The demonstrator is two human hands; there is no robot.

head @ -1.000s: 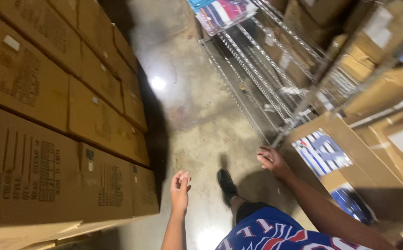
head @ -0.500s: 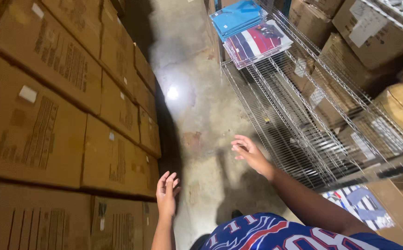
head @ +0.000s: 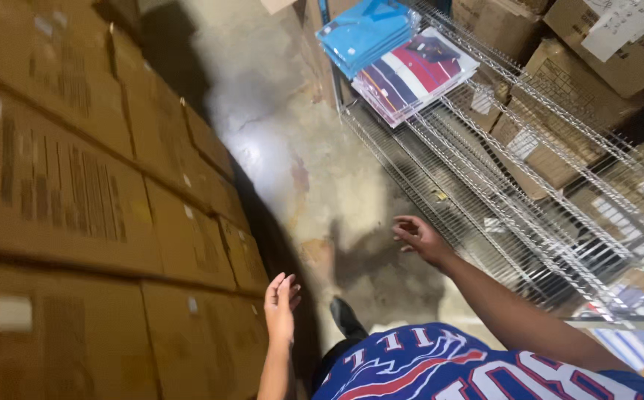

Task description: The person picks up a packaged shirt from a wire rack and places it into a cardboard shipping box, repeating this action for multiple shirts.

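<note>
Rack: wire rack (head: 485, 185), just beyond the right hand (head: 420, 237), apart from it; no contact visible.
Garment packs: two flat packs on the rack's far end, well ahead of the right hand; one blue pack (head: 366, 31) overlapping one striped pack (head: 418, 74).
Right hand: empty, palm down, fingers loosely curled and apart, arm stretched forward over the floor (head: 277, 148) toward the rack edge.
Left hand: left hand (head: 280, 300) empty, held upright, fingers straight and close together, thumb slightly out; it hangs just beside the carton wall (head: 78, 207), contact not determinable.
Cartons, left: stacked brown cartons in at least three tiers; exact count not determinable.
Cartons, right: several brown boxes (head: 611, 37) behind and under the rack, well beyond the right hand.
Foot: one dark shoe (head: 346, 318) on the floor, between the two hands, nearer the body.
</note>
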